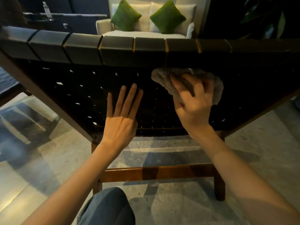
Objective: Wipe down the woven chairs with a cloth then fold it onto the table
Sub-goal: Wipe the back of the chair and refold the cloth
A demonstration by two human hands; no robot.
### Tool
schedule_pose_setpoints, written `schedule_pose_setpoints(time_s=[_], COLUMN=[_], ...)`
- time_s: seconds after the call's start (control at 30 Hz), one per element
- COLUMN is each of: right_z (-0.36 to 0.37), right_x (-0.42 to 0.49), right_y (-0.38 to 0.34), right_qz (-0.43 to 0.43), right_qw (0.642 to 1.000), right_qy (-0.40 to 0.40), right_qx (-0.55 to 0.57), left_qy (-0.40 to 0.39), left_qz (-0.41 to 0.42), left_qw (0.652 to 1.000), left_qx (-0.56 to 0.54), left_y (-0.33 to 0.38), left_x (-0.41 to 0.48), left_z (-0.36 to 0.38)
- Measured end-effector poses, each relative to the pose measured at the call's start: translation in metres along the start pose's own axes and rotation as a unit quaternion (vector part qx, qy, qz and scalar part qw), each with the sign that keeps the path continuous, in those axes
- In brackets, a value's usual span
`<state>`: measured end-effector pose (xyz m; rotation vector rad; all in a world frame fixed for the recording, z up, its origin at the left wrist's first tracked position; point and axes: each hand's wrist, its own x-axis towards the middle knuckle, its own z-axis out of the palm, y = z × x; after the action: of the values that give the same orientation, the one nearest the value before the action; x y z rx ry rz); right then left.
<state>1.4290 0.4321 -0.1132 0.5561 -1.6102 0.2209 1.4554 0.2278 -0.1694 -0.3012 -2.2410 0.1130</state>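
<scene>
A dark woven chair (78, 88) with a brown wooden frame fills the middle of the view, its back panel facing me. My left hand (121, 116) lies flat on the weave with straight fingers, near the panel's centre. To its right, my right hand (193, 103) presses a grey fluffy cloth (164, 80) against the weave just below the top band of wide straps. The fingers of that hand curl over the bunched cloth. Part of the cloth sticks out above and to the right of the hand.
Behind the chair stands a cream armchair (103, 25) with two green cushions (125, 15). A dark plant (266, 15) is at the top right. Another chair's edge (11, 91) shows at the left. My knee (108, 207) is low in front, over a pale stone floor (162, 148).
</scene>
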Motion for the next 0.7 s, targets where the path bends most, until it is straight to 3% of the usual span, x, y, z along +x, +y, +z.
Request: schedule_pose_setpoints(time_s=[0.1, 0.2, 0.43, 0.63, 0.7], right_z=[0.014, 0.032, 0.069, 0.076, 0.075], right_x=[-0.022, -0.065, -0.139, -0.143, -0.131], right_y=[0.003, 0.005, -0.021, -0.025, -0.028], right_qz=[-0.03, -0.067, -0.013, 0.014, -0.009], right_qw=[0.999, 0.989, 0.94, 0.91, 0.875], right_qy=[-0.018, -0.133, -0.341, -0.415, -0.483], right_qx=[0.002, 0.003, 0.024, 0.022, 0.018], left_qy=[-0.006, -0.012, -0.053, -0.054, -0.061], left_qz=[0.009, 0.016, 0.03, 0.037, 0.033], left_qw=[1.0, 0.999, 0.997, 0.997, 0.996], left_qx=[0.019, 0.033, 0.051, 0.05, 0.052], left_y=[-0.009, -0.015, -0.026, -0.029, -0.028], left_x=[-0.003, -0.008, -0.022, -0.023, -0.025], left_z=[0.005, 0.012, 0.025, 0.026, 0.023])
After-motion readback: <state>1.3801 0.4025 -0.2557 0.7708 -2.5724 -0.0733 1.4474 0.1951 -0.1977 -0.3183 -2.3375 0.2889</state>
